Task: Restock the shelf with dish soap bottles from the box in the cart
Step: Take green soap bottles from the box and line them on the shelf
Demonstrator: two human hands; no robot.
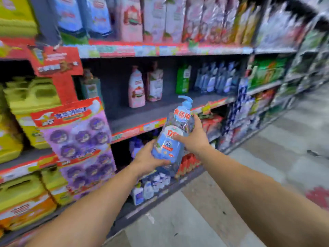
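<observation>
A clear dish soap bottle [173,138] with a blue label and a blue pump top is held up in front of the shelves, tilted slightly right. My left hand [147,158] grips its lower part from the left. My right hand [195,135] wraps its middle from the right. The bottle hangs just below the front edge of the middle shelf [142,113], which has a wide bare grey stretch. The cart and the box are out of view.
On the middle shelf stand a pink bottle [136,88], a white-pink pouch [155,84], a green pouch [183,79] and blue pouches [216,79]. Yellow jugs [30,97] and a purple hanging display [78,141] fill the left. Aisle floor [267,157] opens to the right.
</observation>
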